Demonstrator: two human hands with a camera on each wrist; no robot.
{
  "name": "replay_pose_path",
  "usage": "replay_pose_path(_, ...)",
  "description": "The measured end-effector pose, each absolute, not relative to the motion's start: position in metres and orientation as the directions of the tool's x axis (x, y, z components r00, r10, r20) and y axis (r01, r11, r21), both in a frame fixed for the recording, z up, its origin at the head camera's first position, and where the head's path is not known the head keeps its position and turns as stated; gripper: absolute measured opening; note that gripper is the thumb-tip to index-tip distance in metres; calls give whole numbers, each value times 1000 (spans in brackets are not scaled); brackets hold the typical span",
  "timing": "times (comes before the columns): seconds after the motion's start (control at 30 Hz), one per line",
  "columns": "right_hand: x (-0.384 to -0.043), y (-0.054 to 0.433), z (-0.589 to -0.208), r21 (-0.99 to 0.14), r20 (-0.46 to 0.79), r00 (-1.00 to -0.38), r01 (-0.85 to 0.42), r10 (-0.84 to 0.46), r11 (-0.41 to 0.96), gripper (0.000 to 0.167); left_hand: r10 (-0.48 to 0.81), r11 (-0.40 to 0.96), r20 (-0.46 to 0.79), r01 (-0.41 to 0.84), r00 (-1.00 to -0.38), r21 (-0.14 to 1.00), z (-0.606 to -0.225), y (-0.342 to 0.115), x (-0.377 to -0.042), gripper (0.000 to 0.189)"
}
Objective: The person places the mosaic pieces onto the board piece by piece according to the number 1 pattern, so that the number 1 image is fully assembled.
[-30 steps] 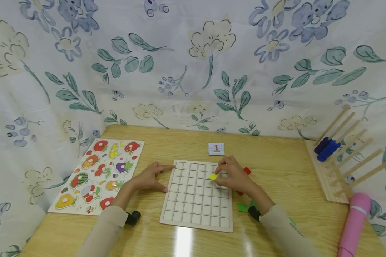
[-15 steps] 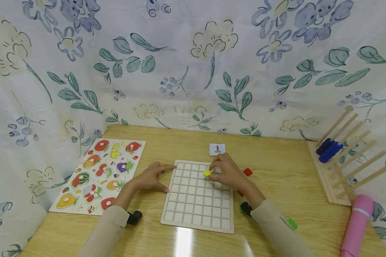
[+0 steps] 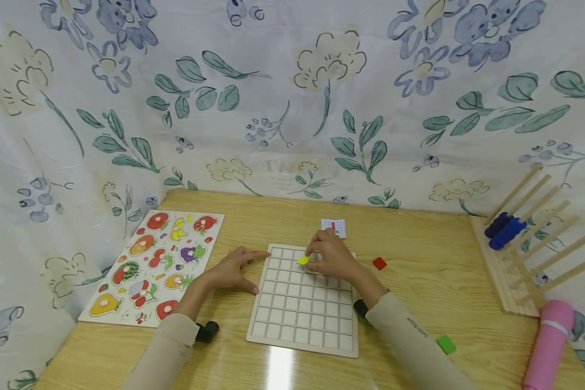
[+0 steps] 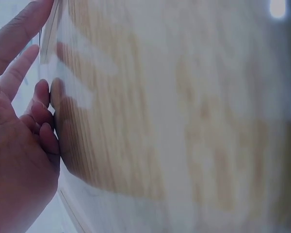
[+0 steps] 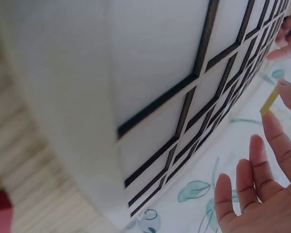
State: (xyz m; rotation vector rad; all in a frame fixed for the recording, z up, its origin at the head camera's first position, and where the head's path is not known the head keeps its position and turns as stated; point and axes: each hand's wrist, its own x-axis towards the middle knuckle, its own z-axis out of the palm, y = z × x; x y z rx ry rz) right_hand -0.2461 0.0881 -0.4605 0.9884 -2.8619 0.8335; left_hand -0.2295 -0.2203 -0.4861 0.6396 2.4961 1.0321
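A pale wooden grid board with rows of square cells lies on the table. Over its upper cells, my right hand pinches a small yellow tile between thumb and index finger. The right wrist view shows that yellow tile edge-on, held at the fingertips, above the board's surface. My left hand rests at the board's left side, index finger and thumb spread, their tips at its edge. In the left wrist view the left hand lies on the table with its other fingers bent.
Red tile and green tile lie right of the board. A small printed pattern card sits behind it. At left is a fruit puzzle board; at right, a wooden peg rack with blue pieces and a pink cylinder.
My right hand has carried the yellow tile leftward and slightly up across the board's upper rows. The left hand keeps its place at the edge. The whole view has shifted slightly.
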Motion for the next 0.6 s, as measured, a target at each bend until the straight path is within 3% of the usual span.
replay_pose_path(0.6,-246,74,-463,-378,140,-780,-611,-610,695,20,502,629,-188,208,-844,749,-486,-219,-228,91)
